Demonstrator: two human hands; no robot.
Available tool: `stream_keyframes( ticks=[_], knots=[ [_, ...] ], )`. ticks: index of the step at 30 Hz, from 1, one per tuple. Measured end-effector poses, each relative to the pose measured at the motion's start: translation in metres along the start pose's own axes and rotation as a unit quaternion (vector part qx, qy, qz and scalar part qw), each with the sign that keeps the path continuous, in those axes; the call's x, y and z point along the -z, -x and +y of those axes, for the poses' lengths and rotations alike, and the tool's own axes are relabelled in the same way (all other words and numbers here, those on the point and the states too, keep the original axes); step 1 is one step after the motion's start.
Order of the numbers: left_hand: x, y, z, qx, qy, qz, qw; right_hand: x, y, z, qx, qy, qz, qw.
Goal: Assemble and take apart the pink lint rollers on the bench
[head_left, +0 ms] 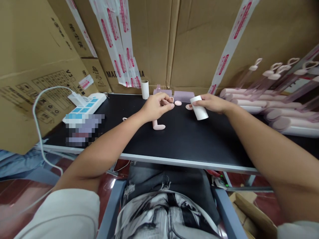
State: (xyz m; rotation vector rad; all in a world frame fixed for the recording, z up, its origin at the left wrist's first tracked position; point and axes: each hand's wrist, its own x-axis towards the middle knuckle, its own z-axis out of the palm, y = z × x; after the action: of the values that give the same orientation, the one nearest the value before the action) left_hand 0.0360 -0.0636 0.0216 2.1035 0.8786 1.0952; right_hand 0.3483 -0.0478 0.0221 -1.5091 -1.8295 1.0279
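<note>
Over the black table (204, 139), my right hand (209, 102) is closed around a tilted white cylinder (201, 112), thumb across its upper part. A pale pink disc (188, 107) shows just beside its fingertips. My left hand (159, 105) has its thumb and fingers curled together; a small pale piece (172, 99) shows at the fingertips, too small to name. Below that hand stands an L-shaped pink part (157, 125), its upper end partly hidden. Another pink disc (177, 103) lies between my hands. A small pink loop (125, 119) shows beside my left forearm.
At the back stand a white tube (145, 90) and translucent purple pieces (183, 96). Several pink cylindrical assemblies with loops (274, 116) are piled on the right. A power strip (84, 107) with a white cable lies left. Cardboard (194, 39) walls the back.
</note>
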Motion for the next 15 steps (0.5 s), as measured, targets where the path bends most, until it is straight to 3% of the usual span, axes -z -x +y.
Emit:
stream_keyframes(
  ticks=[4,8,11,15],
  knots=[
    [0.000,0.000,0.004,-0.013,0.003,0.013,1.000,-0.001,-0.006,0.004,0.004,0.034,0.005,0.999],
    [0.001,0.000,0.006,-0.024,0.020,0.028,0.999,-0.008,-0.016,0.006,0.073,0.057,0.031,0.995],
    [0.001,-0.001,0.005,-0.031,0.022,0.028,0.999,-0.017,-0.024,0.002,0.119,0.074,0.002,0.990],
    [0.000,-0.001,0.004,-0.038,0.018,0.032,0.999,-0.030,-0.032,-0.005,0.087,0.098,-0.035,0.991]
  ],
)
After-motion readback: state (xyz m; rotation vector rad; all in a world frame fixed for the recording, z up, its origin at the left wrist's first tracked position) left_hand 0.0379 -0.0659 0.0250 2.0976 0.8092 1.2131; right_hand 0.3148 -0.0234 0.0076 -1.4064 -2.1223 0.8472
